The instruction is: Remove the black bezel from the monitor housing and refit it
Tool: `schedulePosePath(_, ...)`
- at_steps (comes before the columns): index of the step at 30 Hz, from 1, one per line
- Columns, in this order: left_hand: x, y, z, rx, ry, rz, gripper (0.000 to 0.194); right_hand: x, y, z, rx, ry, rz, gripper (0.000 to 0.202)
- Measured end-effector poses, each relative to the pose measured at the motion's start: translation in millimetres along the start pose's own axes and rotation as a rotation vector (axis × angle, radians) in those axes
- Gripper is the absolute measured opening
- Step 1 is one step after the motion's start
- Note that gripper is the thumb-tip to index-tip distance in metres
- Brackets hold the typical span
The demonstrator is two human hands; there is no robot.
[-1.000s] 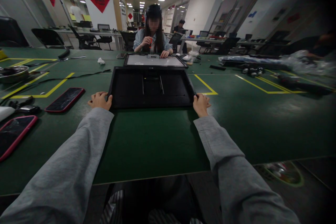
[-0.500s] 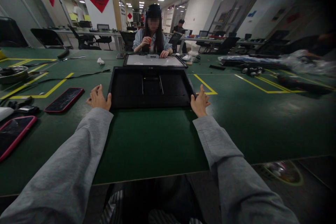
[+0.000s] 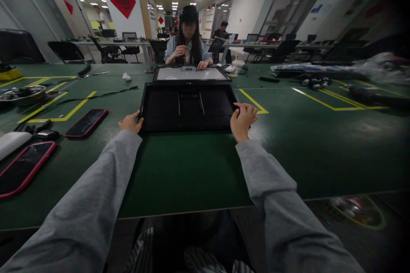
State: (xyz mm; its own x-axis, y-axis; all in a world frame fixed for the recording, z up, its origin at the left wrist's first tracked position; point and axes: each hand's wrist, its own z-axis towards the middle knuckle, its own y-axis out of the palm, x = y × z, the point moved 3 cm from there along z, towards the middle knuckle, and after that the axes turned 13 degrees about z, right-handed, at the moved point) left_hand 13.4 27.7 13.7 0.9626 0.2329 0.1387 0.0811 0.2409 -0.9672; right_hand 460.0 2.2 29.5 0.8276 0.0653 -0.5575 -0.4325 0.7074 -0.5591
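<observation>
A shallow black plastic monitor casing (image 3: 160, 108) lies flat on the green table before me, its hollow side up with two light strips at its middle. My left hand (image 3: 131, 123) grips its left edge, thumb against the rim and fingers curled. At the right edge, my right hand (image 3: 242, 120) holds the rim with bent fingers, the index finger reaching over it. Just beyond the casing lies a flat panel with a grey back (image 3: 192, 74), touched by the hand of a person (image 3: 188, 47) opposite, whose other hand holds a red-handled screwdriver (image 3: 184, 53).
On my left are two red-edged phones (image 3: 86, 123), a metal bowl (image 3: 27, 94), a black strap (image 3: 112, 91) and crumpled tissue (image 3: 126, 76). A plastic cup (image 3: 237, 66), a dark bar (image 3: 269, 79) and plastic-wrapped parts (image 3: 304, 69) lie right. Yellow tape marks the table (image 3: 192, 170).
My spread fingers have closed in on the casing's side edges; the right hand's fingers now bend over the rim. The whole view has shifted slightly.
</observation>
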Motion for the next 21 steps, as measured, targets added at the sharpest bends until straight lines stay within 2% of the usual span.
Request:
schedulePosePath(3, 35, 4.8, -5, -0.006, 0.086, -0.023, 0.054, -31, 3, -14, -0.047, -0.081, 0.054, 0.051)
schedulePosePath(6, 83, 9.6, -12, -0.024, 0.193, -0.086, 0.052, -63, 11, -32, -0.127, -0.175, 0.129, 0.053)
schedulePosePath(9, 131, 8.9, -22, -0.110, 0.365, -0.172, 0.046, -91, 24, -51, -0.268, -0.229, 0.162, 0.048)
schedulePosePath(11, 148, 5.1, -27, -0.147, 0.471, -0.228, 0.044, -106, 33, -63, -0.371, -0.233, 0.141, 0.045)
schedulePosePath(12, 151, 2.9, -27, -0.142, 0.498, -0.251, 0.044, -111, 37, -68, -0.419, -0.230, 0.124, 0.046)
schedulePosePath(14, 141, -0.7, -25, -0.089, 0.473, -0.275, 0.044, -116, 45, -75, -0.529, -0.224, 0.084, 0.052)
schedulePosePath(17, 97, -3.2, -19, 0.006, 0.308, -0.259, 0.042, -113, 56, -80, -0.674, -0.225, 0.062, 0.060)
schedulePosePath(19, 61, -5.4, -18, 0.040, 0.215, -0.232, 0.042, -105, 60, -77, -0.684, -0.206, 0.076, 0.057)
schedulePosePath(21, 29, -9.2, -20, 0.043, 0.146, -0.196, 0.041, -94, 61, -72, -0.638, -0.171, 0.069, 0.054)
